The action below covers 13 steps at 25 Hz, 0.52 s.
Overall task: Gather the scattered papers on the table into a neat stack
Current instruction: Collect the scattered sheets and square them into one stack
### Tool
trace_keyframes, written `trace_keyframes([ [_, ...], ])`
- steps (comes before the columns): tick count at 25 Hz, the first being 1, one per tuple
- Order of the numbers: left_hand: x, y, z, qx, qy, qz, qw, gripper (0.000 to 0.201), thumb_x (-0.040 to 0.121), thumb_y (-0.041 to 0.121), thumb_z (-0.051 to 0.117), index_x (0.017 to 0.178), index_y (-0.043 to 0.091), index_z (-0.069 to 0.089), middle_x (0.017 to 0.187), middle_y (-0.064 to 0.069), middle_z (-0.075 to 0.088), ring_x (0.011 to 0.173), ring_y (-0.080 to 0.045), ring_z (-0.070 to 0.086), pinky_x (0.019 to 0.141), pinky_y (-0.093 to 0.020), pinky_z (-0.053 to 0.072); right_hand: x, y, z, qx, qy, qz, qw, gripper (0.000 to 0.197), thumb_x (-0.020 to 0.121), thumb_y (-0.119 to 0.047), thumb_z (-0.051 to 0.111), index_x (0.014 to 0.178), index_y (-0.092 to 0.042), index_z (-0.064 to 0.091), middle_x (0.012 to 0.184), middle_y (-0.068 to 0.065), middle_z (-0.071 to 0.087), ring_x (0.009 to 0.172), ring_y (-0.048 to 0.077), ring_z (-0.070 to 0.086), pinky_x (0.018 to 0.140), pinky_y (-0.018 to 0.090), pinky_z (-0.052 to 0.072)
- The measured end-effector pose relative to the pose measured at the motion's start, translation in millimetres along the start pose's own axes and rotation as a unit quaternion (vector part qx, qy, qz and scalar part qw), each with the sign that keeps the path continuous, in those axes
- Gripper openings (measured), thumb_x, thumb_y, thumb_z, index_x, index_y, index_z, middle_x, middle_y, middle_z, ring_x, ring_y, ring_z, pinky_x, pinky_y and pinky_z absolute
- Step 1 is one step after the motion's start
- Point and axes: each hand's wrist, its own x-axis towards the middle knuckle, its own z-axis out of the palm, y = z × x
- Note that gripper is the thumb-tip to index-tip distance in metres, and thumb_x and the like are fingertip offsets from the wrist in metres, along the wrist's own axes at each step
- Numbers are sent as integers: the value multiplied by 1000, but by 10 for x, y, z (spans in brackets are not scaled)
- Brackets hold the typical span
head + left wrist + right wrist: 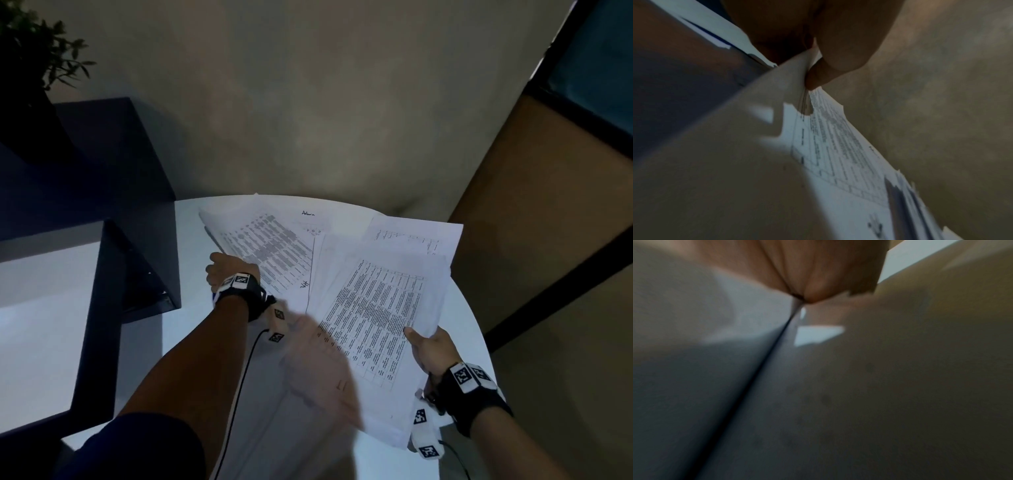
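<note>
Tabletop (191, 246): one, round, white.
Papers (359, 274): at least four overlapping sheets, fanned between the two hands; exact count unclear.
Left hand (233, 270): fingers (828, 69) pinch the leftmost sheet (270, 250) at its edge.
Right hand (433, 349): thumb on top, fingers beneath, gripping the nearest sheet (376, 318).

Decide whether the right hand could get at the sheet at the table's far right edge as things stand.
Probably not at once. The right hand grips printed sheets, and these partly cover the far sheet. The left hand is busy too, pinching other papers.
</note>
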Motion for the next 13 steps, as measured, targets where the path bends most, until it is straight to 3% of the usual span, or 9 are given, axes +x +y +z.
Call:
trace_keyframes([
  [4, -23, 61, -20, -128, 21, 61, 990, 61, 87, 5, 55, 140, 13, 26, 135, -23, 49, 114, -43, 56, 92, -44, 50, 56, 35, -5, -8, -9, -6, 1000, 38, 97, -20, 59, 63, -26, 44, 29, -17, 44, 26, -4, 43, 40, 13, 29],
  [7, -186, 174, -141, -119, 79, 177, 974, 50, 88, -1, 51, 133, 16, 36, 113, -19, 64, 95, -41, 65, 75, -40, 55, 104, 77, -11, -7, -13, -6, 1000, 29, 96, -24, 60, 69, -24, 49, 30, -18, 45, 27, -5, 43, 46, 19, 29],
  [10, -353, 367, -377, -148, 114, 284, 941, 43, 88, -4, 41, 124, 18, 44, 105, -17, 64, 89, -39, 65, 75, -47, 59, 118, 83, -3, -9, -16, -6, 1000, 31, 96, -27, 61, 68, -25, 47, 30, -18, 44, 27, -5, 42, 47, 20, 30],
  [11, -405, 442, -462, -176, 117, 294, 932, 40, 87, -6, 37, 120, 14, 45, 103, -18, 62, 90, -41, 63, 76, -46, 59, 138, 107, 1, -9, -16, -8, 1000, 32, 96, -27, 61, 67, -26, 47, 30, -17, 44, 27, -4, 42, 47, 20, 30],
  [13, -507, 619, -629, -221, 131, 308, 916, 33, 88, -5, 36, 115, 10, 46, 95, -14, 57, 86, -37, 59, 72, -32, 51, 128, 102, -11, -2, -14, -6, 1000, 24, 96, -28, 61, 74, -21, 54, 33, -15, 47, 35, -1, 44, 48, 22, 32],
])
